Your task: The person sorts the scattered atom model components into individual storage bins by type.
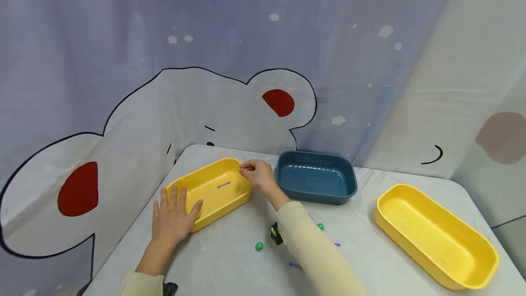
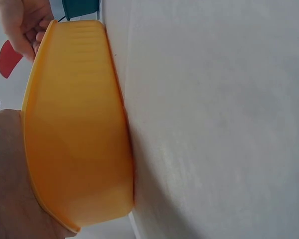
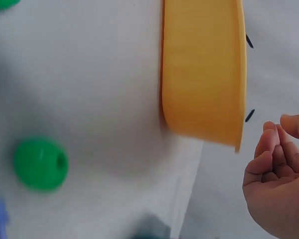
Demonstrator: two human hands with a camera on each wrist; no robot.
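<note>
Your left hand (image 1: 171,218) lies over the near left end of a yellow tray (image 1: 222,211), palm down, its fingers straight and spread wide on the rim and the thumb out along the front edge; that broad contact probably steadies the light tray against sliding on the desk (image 1: 218,259). Inside the tray a purple stick (image 1: 223,185) rests flat on the bottom, where the raised walls should stop it rolling away. Your right hand (image 1: 258,175) is at the opposite end, by the far right corner, its fingers curled in and their tips drawn close to the thumb, leaving only a narrow gap at most; you can't quite tell from these angles whether something small is hidden between them. The blue tray (image 1: 316,177) sits just to the right, and another yellow tray (image 1: 435,236) stands well apart, farther right; both face up, which makes them easy to reach into from above. Near your right sleeve (image 1: 316,245), a green bead (image 1: 259,246) and a second purple stick (image 1: 295,265) lie loose on the desk, likely spread there so they can be picked up singly.
</note>
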